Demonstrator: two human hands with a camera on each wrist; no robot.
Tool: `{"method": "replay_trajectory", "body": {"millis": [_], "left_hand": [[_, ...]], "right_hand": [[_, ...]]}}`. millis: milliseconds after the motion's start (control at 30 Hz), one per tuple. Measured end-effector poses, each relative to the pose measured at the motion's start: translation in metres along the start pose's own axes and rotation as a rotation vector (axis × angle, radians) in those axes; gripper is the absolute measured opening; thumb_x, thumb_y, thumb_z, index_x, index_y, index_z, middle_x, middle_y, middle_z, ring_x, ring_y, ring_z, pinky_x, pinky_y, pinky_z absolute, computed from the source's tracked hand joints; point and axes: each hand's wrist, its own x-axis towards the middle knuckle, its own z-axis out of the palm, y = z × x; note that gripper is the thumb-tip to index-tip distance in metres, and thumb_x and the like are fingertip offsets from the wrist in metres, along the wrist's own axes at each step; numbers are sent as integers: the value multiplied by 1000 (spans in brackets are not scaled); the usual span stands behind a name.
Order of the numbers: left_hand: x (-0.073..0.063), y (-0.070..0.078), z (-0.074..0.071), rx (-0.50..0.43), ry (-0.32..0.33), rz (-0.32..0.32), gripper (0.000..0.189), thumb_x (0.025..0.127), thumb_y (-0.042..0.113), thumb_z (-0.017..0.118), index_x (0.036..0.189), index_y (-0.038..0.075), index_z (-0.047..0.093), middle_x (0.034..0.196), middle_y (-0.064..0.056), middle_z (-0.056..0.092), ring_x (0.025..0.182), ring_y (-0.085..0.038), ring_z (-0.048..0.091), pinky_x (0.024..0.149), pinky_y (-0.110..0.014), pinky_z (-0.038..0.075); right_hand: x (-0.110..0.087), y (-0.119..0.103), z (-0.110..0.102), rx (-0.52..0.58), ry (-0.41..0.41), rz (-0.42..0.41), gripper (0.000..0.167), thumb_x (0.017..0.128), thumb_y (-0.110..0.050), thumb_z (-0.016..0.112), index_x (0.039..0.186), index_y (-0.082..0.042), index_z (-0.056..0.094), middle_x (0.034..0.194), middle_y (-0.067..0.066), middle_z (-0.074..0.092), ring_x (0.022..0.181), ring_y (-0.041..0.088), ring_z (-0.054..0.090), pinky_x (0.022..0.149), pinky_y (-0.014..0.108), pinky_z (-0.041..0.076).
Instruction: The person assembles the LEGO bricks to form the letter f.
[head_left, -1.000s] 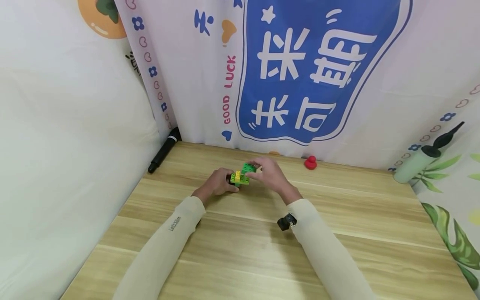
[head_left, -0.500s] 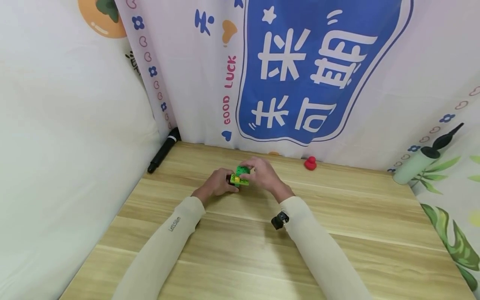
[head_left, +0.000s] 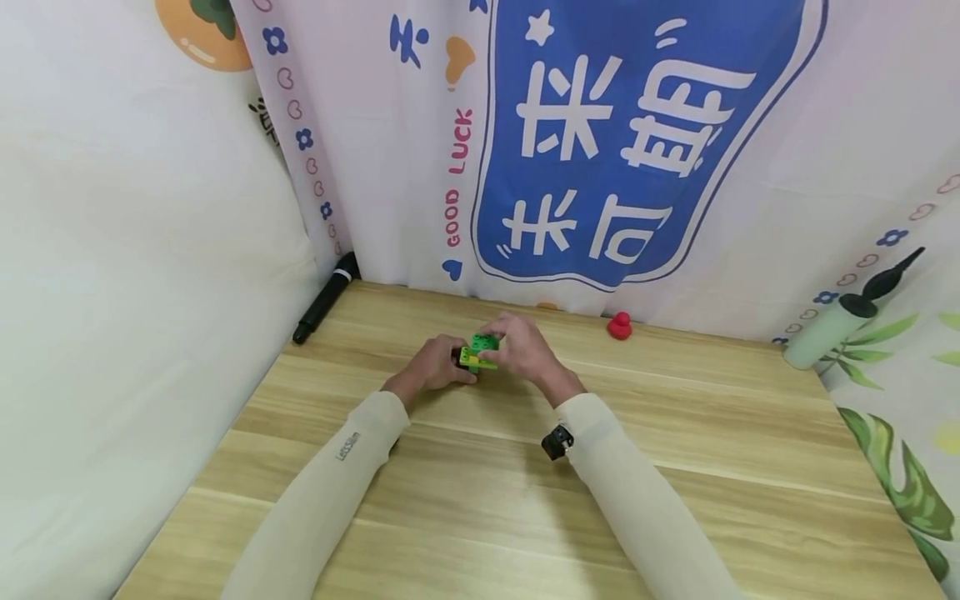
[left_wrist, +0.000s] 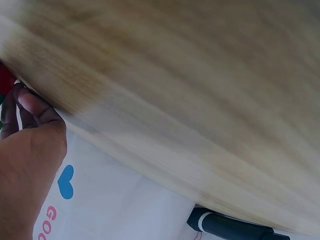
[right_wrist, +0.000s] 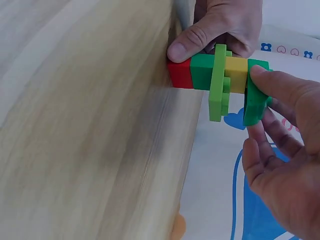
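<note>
Toy building bricks stand stacked near the back of the wooden table (head_left: pixel 480 500). In the right wrist view the stack runs from a red brick (right_wrist: pixel 181 76) through a green brick (right_wrist: pixel 201 74), a lime plate (right_wrist: pixel 216 87) and a yellow brick (right_wrist: pixel 236 74) to a green curved brick (right_wrist: pixel 255 102). My left hand (head_left: pixel 435 364) grips the lower end, its thumb on the red brick. My right hand (head_left: pixel 525 348) pinches the green curved brick against the yellow one; whether they are fully joined I cannot tell. Most of the stack is hidden in the left wrist view.
A black tube-shaped object (head_left: pixel 326 298) lies at the back left corner. Toward the back edge sits a small red object (head_left: pixel 620 326). A pale green hand pump (head_left: pixel 828 331) leans at the far right. Printed cloth (head_left: pixel 405 167) hangs behind the table.
My right hand has moved a little left, bringing the green curved brick from beside the yellow brick to over it. The left hand has kept its grip and place.
</note>
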Motion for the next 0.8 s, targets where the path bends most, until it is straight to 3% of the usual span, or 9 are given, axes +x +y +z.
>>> {"method": "replay_trajectory", "body": {"millis": [500,800], "left_hand": [[1,0,1,-2,-2,-4,26,86,19,93,97,7,72,91,-5,74,83,-14,61,79,-28,51],[1,1,1,11,4,-22,27,87,20,92,99,7,72,93,-4,72,86,-16,59,82,-31,49]], "right_hand": [[-5,5,5,59,45,9,37,90,-15,89,125,-9,79,123,9,74,109,28,70,96,43,59],[-12,25,11,188,13,36,51,93,-13,86,139,-3,67,131,16,71,118,35,68,105,50,56]]}}
